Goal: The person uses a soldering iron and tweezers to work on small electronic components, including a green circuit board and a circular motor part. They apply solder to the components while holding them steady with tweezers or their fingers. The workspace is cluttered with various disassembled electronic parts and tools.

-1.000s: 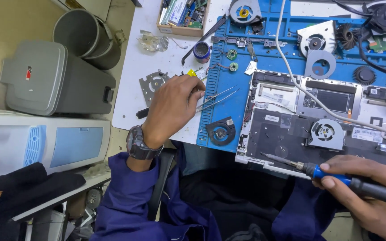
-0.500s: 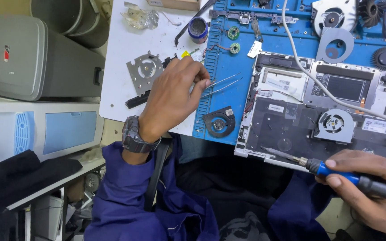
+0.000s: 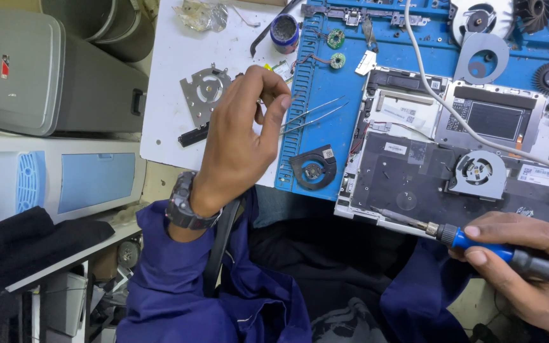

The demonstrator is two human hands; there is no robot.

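— Your left hand (image 3: 239, 136) has come up off the table (image 3: 166, 76). A second ago it lay low over the near edge of the blue mat (image 3: 325, 146), knuckles down by the tweezers (image 3: 316, 113); now it is lifted and turned, wrist and watch (image 3: 185, 206) towards you.

— And look at your fingers (image 3: 282, 101): thumb and forefinger are pressed tip to tip, the rest curled in behind. Whether anything tiny sits in that pinch I cannot tell — it is too small to see.

— So the tweezers are out of your hand. They lie flat on the mat just right of your thumb, points aimed back at it, apart from it as far as I can judge. The grey metal fan plate (image 3: 203, 94) lies on the white table behind your knuckles, untouched.

— Further right, the small black fan (image 3: 313, 168) rests on the mat's near corner, and the opened laptop (image 3: 408, 184) lies beside it, its own fan (image 3: 478, 173) seated inside.

— Your right side has hardly changed. The screwdriver (image 3: 471, 241) keeps its tip over the laptop's near edge; I cannot tell whether it touches.

— Your right hand (image 3: 528, 267) is closed around its handle, fingers wrapped behind the blue collar — a firm hold, near the bottom right corner of the view.
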